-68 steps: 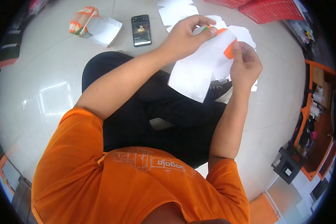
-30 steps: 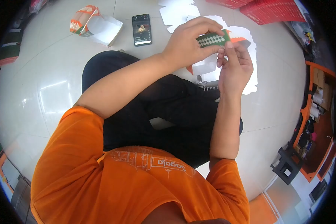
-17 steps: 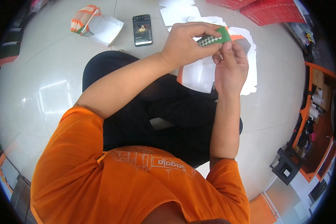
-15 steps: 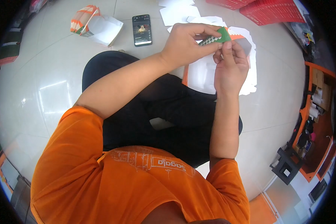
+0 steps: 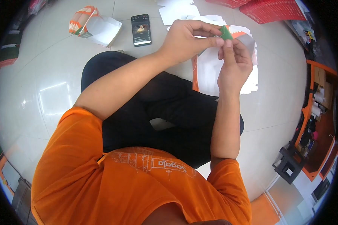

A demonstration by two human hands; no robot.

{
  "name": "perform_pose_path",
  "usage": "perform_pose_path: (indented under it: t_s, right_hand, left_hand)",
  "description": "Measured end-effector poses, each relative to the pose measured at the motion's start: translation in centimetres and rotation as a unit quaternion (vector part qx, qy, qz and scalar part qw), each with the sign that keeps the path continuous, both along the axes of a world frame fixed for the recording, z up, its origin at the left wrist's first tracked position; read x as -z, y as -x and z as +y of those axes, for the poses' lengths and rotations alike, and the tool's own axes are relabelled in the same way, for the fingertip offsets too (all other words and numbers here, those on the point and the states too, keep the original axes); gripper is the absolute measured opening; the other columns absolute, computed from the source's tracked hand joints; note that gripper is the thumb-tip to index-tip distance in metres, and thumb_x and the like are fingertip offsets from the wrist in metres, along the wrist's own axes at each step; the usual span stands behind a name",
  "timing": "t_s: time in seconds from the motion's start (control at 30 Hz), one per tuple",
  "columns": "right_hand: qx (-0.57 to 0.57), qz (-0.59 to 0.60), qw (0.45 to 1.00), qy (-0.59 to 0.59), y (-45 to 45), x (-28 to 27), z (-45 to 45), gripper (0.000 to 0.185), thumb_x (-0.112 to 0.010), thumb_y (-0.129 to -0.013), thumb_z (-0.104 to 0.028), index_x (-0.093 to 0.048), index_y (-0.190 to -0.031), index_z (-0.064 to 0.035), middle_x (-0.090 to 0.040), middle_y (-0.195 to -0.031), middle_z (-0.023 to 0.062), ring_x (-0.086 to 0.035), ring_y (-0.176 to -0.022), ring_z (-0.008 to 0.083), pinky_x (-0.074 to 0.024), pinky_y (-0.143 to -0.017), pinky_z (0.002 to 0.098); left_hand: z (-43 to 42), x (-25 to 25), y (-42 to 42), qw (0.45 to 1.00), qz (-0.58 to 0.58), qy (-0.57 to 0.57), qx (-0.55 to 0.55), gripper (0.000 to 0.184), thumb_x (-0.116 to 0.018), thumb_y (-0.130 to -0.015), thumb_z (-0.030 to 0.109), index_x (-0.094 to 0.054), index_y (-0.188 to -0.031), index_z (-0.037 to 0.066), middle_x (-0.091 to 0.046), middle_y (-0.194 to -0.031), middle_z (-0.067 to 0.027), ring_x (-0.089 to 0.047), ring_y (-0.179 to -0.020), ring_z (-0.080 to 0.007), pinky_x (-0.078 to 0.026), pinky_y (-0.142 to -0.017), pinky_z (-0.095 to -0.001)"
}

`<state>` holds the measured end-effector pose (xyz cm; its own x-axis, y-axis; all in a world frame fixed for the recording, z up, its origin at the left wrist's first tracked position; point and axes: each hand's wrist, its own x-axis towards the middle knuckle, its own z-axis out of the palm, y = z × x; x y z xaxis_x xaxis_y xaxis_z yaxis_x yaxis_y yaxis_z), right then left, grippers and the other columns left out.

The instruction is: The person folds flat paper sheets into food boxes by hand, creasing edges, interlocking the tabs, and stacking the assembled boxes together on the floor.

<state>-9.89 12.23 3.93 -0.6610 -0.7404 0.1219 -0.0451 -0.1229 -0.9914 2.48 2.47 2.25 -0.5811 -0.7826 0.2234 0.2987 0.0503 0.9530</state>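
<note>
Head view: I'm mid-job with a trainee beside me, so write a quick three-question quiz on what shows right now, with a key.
1. Fill in: the left hand and right hand pinch a flap coloured ____.
2. True or false: the phone has its screen lit.
3. In the picture, where is the orange-and-white carton relative to the phone?
A) right of it
B) left of it
C) underneath it

Key: 1. green; 2. true; 3. B

Bright light glares off the tiled floor (image 5: pixel 56 99), with fisheye-bent, blackened edges.
</note>
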Motion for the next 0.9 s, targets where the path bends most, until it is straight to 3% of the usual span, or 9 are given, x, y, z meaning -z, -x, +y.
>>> perform_pose_path:
  t_s: [0.17, 0.27, 0.47, 0.57, 0.67, 0.9]
  right_hand:
    - [-0.008, 0.076, 0.996, -0.045, -0.1, -0.2, 0.1, 0.017, -0.069, -0.096, -0.013, -0.066, -0.104, 0.0028, -0.069, -0.087, 0.006, -0.062, -0.073, 0.0108, -0.0465, -0.067, 0.0243]
    - [-0.01, 0.057, 0.997, -0.045, -0.2, -0.5, -0.1, 0.018, -0.069, -0.096, -0.012, -0.066, -0.104, 0.0037, -0.069, -0.084, 0.0057, -0.063, -0.075, 0.0111, -0.0471, -0.068, 0.0248]
    - [0.005, 0.089, 0.995, -0.04, -0.2, -0.2, 0.0, 0.018, -0.07, -0.095, -0.011, -0.067, -0.103, 0.004, -0.071, -0.086, 0.0082, -0.065, -0.071, 0.0132, -0.0499, -0.068, 0.0256]
    - [0.028, 0.104, 0.994, -0.035, -0.8, -0.3, 0.0, 0.019, -0.071, -0.095, -0.012, -0.067, -0.105, 0.004, -0.072, -0.089, 0.0108, -0.066, -0.07, 0.0146, -0.0515, -0.067, 0.0261]
    - [0.002, 0.014, 0.998, 0.053, -1.0, 0.6, -0.4, 0.023, -0.072, -0.095, -0.013, -0.065, -0.107, 0.005, -0.072, -0.089, 0.0126, -0.067, -0.07, 0.0157, -0.0517, -0.067, 0.0263]
    - [-0.037, -0.032, 0.999, -0.006, -0.9, 0.3, -0.5, 0.028, -0.072, -0.095, -0.015, -0.06, -0.111, 0.0054, -0.072, -0.088, 0.0135, -0.064, -0.065, 0.0162, -0.0491, -0.062, 0.0265]
  left_hand:
    - [-0.2, 1.1, 0.5, 0.999, 0.049, 0.0, 0.021, 0.03, -0.081, -0.087, 0.019, -0.076, -0.109, 0.0, -0.074, -0.111, -0.0098, -0.069, -0.102, -0.0178, -0.054, -0.091, -0.0318]
    - [0.1, 0.8, 0.1, 0.998, 0.02, -0.03, 0.041, 0.027, -0.076, -0.092, 0.021, -0.075, -0.111, 0.001, -0.071, -0.12, -0.0093, -0.065, -0.108, -0.016, -0.05, -0.1, -0.034]
    - [0.0, 1.1, 0.4, 0.999, 0.018, -0.033, 0.021, 0.029, -0.074, -0.094, 0.025, -0.075, -0.112, 0.002, -0.072, -0.116, -0.0089, -0.065, -0.104, -0.0153, -0.049, -0.097, -0.0319]
    - [0.0, 0.4, 0.2, 1.0, -0.024, -0.015, -0.011, 0.028, -0.074, -0.093, 0.021, -0.076, -0.111, 0.001, -0.076, -0.103, -0.0095, -0.068, -0.095, -0.0148, -0.054, -0.085, -0.0303]
    - [0.0, 0.6, 0.3, 1.0, -0.006, -0.01, -0.017, 0.027, -0.074, -0.093, 0.022, -0.076, -0.111, 0.002, -0.076, -0.098, -0.0083, -0.068, -0.091, -0.0134, -0.054, -0.082, -0.0294]
    - [-0.1, 1.4, 0.6, 0.999, 0.01, 0.022, -0.043, 0.026, -0.074, -0.093, 0.022, -0.076, -0.11, 0.002, -0.076, -0.099, -0.0089, -0.068, -0.092, -0.0129, -0.052, -0.085, -0.0287]
